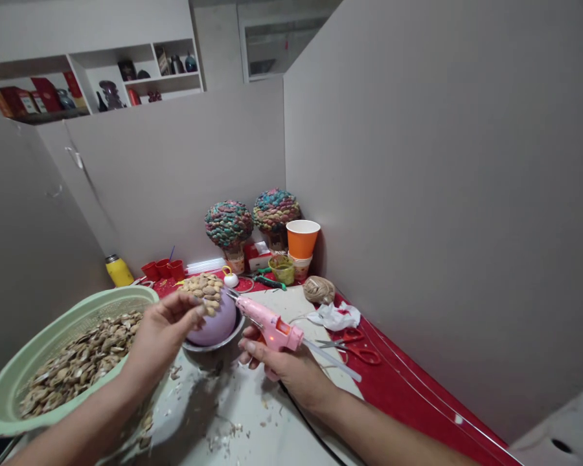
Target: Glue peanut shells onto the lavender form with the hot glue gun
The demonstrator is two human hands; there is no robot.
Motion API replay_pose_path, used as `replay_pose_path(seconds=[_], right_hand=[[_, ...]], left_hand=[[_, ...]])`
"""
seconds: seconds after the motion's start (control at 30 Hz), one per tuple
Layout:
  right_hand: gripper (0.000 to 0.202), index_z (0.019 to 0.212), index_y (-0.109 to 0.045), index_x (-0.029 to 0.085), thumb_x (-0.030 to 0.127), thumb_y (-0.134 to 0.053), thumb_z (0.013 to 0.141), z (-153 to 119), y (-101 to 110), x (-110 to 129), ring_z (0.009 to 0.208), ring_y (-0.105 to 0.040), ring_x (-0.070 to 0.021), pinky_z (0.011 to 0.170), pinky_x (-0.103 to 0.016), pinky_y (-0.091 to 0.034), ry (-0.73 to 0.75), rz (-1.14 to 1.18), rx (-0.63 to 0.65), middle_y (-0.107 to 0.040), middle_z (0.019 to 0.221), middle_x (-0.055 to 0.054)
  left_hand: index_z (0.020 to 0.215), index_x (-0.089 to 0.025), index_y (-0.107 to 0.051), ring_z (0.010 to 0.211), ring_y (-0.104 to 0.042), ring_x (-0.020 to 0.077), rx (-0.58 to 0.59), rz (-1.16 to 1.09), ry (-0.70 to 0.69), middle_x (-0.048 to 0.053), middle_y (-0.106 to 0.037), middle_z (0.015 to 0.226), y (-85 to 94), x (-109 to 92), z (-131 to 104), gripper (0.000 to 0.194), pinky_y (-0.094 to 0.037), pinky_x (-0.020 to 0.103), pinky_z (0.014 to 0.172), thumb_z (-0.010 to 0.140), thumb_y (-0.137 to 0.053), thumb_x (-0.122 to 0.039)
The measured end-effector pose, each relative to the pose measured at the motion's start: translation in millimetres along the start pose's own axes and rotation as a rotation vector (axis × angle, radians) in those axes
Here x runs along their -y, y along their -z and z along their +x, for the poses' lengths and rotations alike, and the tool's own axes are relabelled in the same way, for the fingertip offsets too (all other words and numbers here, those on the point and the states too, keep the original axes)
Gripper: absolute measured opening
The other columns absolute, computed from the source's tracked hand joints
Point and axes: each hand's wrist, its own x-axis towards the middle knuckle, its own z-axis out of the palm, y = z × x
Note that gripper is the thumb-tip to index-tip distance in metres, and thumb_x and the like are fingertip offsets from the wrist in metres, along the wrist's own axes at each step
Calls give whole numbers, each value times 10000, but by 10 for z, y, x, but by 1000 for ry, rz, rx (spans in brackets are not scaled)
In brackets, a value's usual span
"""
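Note:
A purple balloon-like ball (pixel 214 329) rests in a round metal bowl (pixel 218 347), its top covered with tan nutshells (pixel 205 286). My left hand (pixel 168 323) is at the ball's left side, thumb and fingers pinched on a nutshell at the lower edge of the covered patch. In my right hand (pixel 284 369) is a pink hot glue gun (pixel 267 323), its nozzle pointing left, close to the shells. A clear glue stick (pixel 333 360) sticks out of its back end. My right fingers wrap around the handle, partly hidden.
A green basket (pixel 72 299) full of nutshells stands left. Scissors (pixel 357 349), a twine ball (pixel 319 290) and crumpled tissue (pixel 337 316) lie right. Behind stand two shell-covered balls (pixel 228 224), an orange paper cup (pixel 302 241), pliers (pixel 271 282) and red cups (pixel 163 268). Shell bits litter the white board (pixel 247 414).

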Motion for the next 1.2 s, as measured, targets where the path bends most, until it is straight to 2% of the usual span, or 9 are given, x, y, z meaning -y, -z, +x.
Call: replay_pose_path(seconds=[0.07,0.17,0.3,0.43,0.57,0.9,1.03,1.2], right_hand=[[485,886,-635,153,530,-798,628,9,8,3,649,-615,-164,634,-276,-468,-8,-6,10,-668,692,-25],[468,870,-626,156,527,-784,632,16,12,10,622,-600,-151,602,-257,-448,-18,-17,17,-657,650,-11],[433,883,-632,162,496,-771,647,18,6,20,605,-598,-144,557,-239,-418,-26,-29,15,-645,645,1],[400,861,-637,168,482,-760,645,18,8,17,575,-576,-129,511,-225,-388,-29,-40,19,-628,638,13],[382,864,-644,180,478,-751,650,8,22,21,557,-557,-127,475,-222,-361,-32,-53,23,-616,631,18],[386,883,-644,174,478,-730,662,22,39,19,546,-531,-121,461,-219,-336,-39,-79,15,-604,622,18],[382,877,-652,179,481,-738,660,28,44,-2,541,-531,-124,445,-218,-324,-47,-96,7,-602,619,17],[364,871,-651,184,479,-727,673,82,64,-86,519,-516,-123,438,-220,-319,-19,-106,15,-596,587,19]], left_hand=[[778,-172,-639,606,-587,126,-52,90,-53,-9,-678,685,65,-90,115,243,-478,238,610,670,-757,-354],[742,-160,-629,566,-580,125,-37,176,-41,-12,-660,630,101,-130,258,261,-465,226,549,638,-759,-362],[710,-151,-622,479,-541,116,-3,228,-24,-10,-650,575,84,-65,398,278,-417,212,454,602,-764,-364],[703,-160,-614,543,-599,151,5,283,-66,17,-681,619,74,22,482,245,-470,245,516,633,-720,-369],[727,-168,-640,639,-617,177,-2,390,-153,28,-687,682,111,92,498,180,-497,278,618,688,-670,-342],[740,-188,-643,690,-570,190,0,698,-334,34,-655,732,154,141,438,95,-430,288,654,767,-608,-273],[737,-185,-637,680,-560,188,28,760,-395,34,-621,712,155,148,435,109,-429,288,652,793,-583,-261],[752,-194,-669,718,-610,197,106,789,-435,51,-677,757,211,115,463,139,-457,288,677,815,-557,-247]])
